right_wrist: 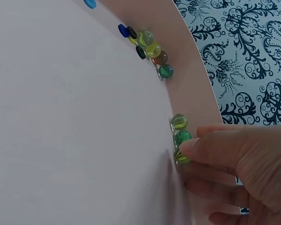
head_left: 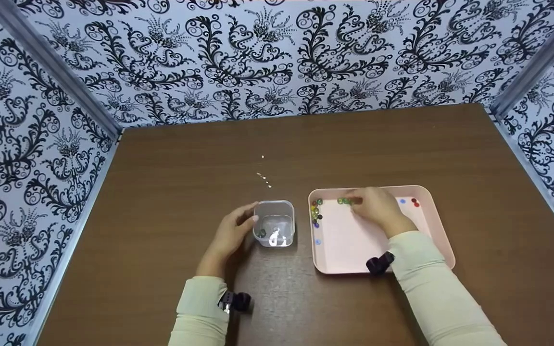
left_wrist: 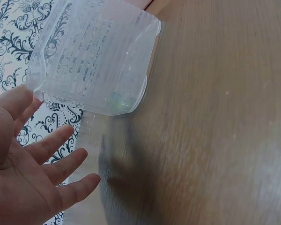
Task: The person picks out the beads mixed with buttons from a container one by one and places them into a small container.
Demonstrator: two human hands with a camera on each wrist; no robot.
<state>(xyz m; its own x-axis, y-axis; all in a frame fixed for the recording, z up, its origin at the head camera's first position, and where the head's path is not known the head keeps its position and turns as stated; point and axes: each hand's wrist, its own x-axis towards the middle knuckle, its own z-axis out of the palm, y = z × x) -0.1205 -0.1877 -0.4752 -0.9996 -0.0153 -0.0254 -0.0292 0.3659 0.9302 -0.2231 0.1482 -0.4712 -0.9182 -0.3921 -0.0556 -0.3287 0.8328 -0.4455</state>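
Note:
My left hand (head_left: 231, 230) is at the left side of a clear plastic container (head_left: 285, 218). Its thumb and index fingertips touch the rim, while the other fingers spread apart below in the left wrist view. Green-tinted glass marbles (left_wrist: 116, 101) lie in one corner of the container. Over the far edge of a pink tray (head_left: 325, 267), my right hand (head_left: 375, 206) reaches down to a short row of marbles. Its thumb tip overlaps a green marble (right_wrist: 181, 137), with a yellow-green marble (right_wrist: 179, 122) beside it. Part of another yellow-green marble (right_wrist: 181, 157) shows under the thumb.
Several mixed marbles and flat glass pieces (right_wrist: 152, 50) cluster in the tray's far left corner. A blue piece (head_left: 318, 241) lies nearer along that side. Red pieces (head_left: 415, 203) and another blue one (head_left: 402, 201) sit right of my right hand. White specks (head_left: 264, 178) dot the brown table.

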